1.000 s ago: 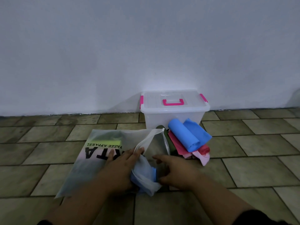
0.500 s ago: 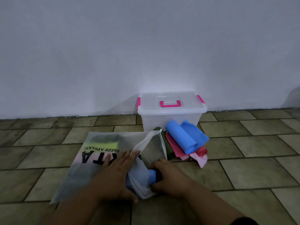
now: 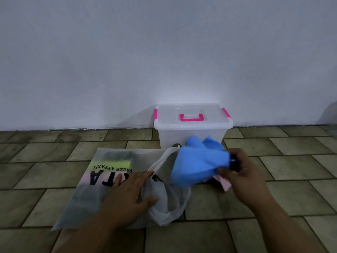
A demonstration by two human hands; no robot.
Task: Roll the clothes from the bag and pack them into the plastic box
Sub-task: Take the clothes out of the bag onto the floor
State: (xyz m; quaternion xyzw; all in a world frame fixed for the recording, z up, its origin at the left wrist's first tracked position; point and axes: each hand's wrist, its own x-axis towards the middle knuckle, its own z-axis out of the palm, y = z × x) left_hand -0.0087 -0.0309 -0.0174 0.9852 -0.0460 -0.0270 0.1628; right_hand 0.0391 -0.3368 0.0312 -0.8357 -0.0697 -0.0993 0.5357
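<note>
Grip: right hand (image 3: 243, 173) clenched on blurred blue garment (image 3: 197, 166), hiding most of pink cloth (image 3: 224, 183); left hand (image 3: 127, 196) flat on bag (image 3: 85, 196), gripping nothing. Bag contents indistinct.

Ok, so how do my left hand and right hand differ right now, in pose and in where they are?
The left hand lies flat, fingers straight, pressing on the bag; the right hand curls its fingers round the blue garment. The left hand sits on the bag by its mouth; the right hand is off it, in front of the plastic box. Both are bare.
</note>
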